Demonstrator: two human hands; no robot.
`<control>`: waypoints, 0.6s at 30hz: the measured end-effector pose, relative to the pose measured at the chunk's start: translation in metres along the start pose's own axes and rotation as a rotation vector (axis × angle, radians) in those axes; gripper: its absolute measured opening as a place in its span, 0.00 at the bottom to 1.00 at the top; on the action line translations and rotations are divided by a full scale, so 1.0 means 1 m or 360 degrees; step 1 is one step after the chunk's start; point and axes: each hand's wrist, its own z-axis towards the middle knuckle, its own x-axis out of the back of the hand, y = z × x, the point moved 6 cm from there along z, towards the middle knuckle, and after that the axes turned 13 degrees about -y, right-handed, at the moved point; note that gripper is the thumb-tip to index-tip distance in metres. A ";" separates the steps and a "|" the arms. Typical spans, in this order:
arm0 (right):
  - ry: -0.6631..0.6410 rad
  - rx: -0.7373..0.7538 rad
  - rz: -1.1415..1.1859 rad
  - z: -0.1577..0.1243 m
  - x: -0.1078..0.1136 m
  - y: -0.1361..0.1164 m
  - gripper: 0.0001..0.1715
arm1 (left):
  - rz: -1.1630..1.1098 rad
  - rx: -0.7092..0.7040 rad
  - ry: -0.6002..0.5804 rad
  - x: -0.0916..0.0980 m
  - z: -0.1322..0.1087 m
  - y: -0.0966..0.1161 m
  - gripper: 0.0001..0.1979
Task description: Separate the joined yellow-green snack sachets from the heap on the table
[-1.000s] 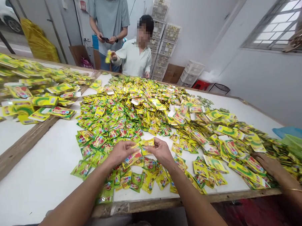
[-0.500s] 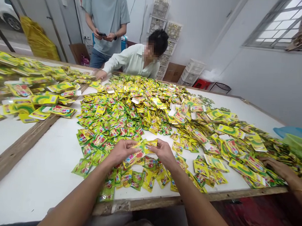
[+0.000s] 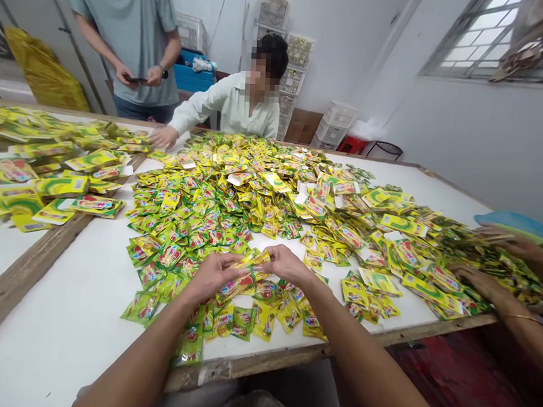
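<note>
My left hand (image 3: 217, 276) is closed on a yellow box (image 3: 235, 288) with a red fruit print, above the near part of the white table. Thumb and fingers of my right hand (image 3: 283, 264) pinch a small yellow packet (image 3: 262, 259) at the box's upper right end. The two hands are close together. Around and beyond them lies a large heap of green and yellow packets (image 3: 212, 207). Loose packets (image 3: 264, 320) lie flat between my forearms near the table's front edge.
Yellow boxes (image 3: 403, 225) lie on the heap's right side, and more boxes (image 3: 60, 185) at the left beyond a wooden strip (image 3: 39, 259). Another person's hands (image 3: 484, 283) reach in at the right. Across the table sits a person (image 3: 240, 106); another stands with a phone.
My right hand has turned, with the packet now against the box end. The view has shifted slightly right. At the right, a second hand of the neighbouring person has come into view.
</note>
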 end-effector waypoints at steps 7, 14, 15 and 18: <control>-0.0082 0.0144 0.0154 -0.005 -0.009 -0.013 0.10 | -0.0222 0.0072 -0.0052 -0.004 0.003 -0.005 0.19; 0.0149 0.0262 0.0337 -0.009 -0.001 -0.006 0.18 | -0.0340 0.0087 -0.0018 -0.003 0.000 -0.002 0.24; 0.0192 0.0266 0.0289 -0.008 -0.003 -0.006 0.16 | -0.0352 0.0080 -0.0012 -0.003 0.000 -0.002 0.24; 0.0274 0.0289 0.0273 -0.004 -0.011 -0.006 0.13 | -0.0411 0.0088 -0.0032 -0.005 0.000 -0.005 0.23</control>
